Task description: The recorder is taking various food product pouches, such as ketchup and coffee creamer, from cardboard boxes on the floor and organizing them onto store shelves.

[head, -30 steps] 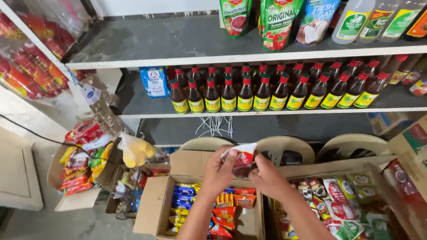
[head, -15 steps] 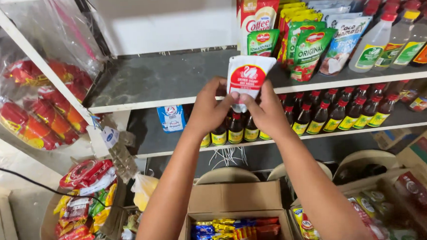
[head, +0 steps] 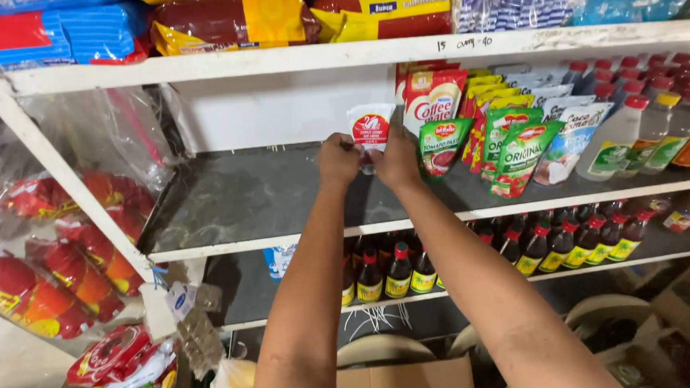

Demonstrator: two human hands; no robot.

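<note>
On the dark middle shelf [head: 267, 197], both hands now stand a small white pouch with a red label [head: 371, 128] upright. It came up from the box below. Left hand [head: 337, 160] and right hand [head: 396, 159] pinch its sides, beside the green tomato sauce pouches [head: 444, 147].

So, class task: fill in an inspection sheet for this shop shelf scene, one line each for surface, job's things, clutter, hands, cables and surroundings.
Surface: dark grey middle shelf, left part bare.
Job's things: white pouch with red round label, held upright above the shelf.
Clutter: green tomato sauce pouches; clear capped bottles.
Hands: left hand and right hand, each with a grip on the pouch.
Cables: nothing seen.
Surroundings: dark sauce bottles on the shelf below; red packets in clear bags at left.
</note>
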